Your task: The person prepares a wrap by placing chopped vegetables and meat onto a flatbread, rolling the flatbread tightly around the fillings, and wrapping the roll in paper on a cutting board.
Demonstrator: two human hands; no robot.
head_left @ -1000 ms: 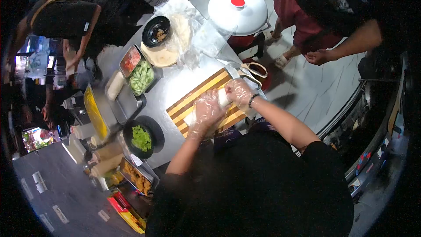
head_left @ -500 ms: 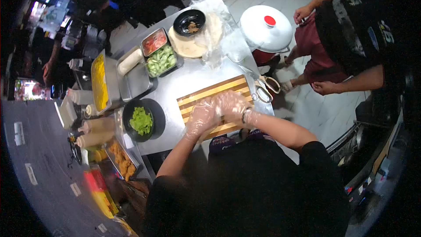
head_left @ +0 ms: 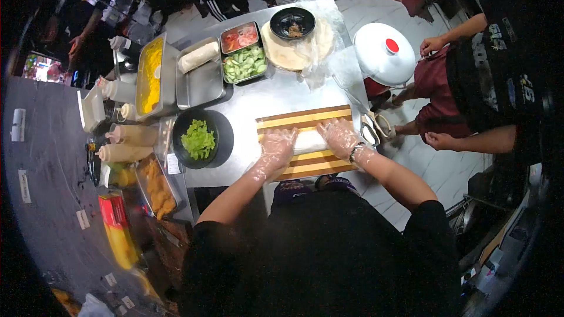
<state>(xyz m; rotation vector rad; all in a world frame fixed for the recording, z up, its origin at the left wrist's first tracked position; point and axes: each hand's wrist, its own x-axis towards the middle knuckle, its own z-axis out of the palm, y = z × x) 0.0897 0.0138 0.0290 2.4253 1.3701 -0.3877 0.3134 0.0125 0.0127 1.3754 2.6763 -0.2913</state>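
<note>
A rolled flatbread wrap (head_left: 309, 142) lies across a striped wooden cutting board (head_left: 302, 169). My left hand (head_left: 277, 149), in a clear plastic glove, grips the wrap's left end. The other end is under my right hand (head_left: 339, 139), gloved the same way, with its fingers curled over the roll. Both ends of the wrap are hidden by the hands. Left of the board stands a black bowl (head_left: 214, 140) with chopped lettuce (head_left: 198, 140) in it.
Behind the board are a tray with another wrap (head_left: 198, 57), cucumber (head_left: 244, 63), tomato (head_left: 239, 37), and flatbreads (head_left: 286, 54) under a black bowl (head_left: 292, 23). Scissors (head_left: 370, 129) lie right. Sauce bottles (head_left: 126, 153) and fried pieces (head_left: 157, 188) are left. A co-worker (head_left: 458, 82) stands right.
My hands have moved apart from close together, and the white roll now shows between them. The view has shifted, so the table appears farther right.
</note>
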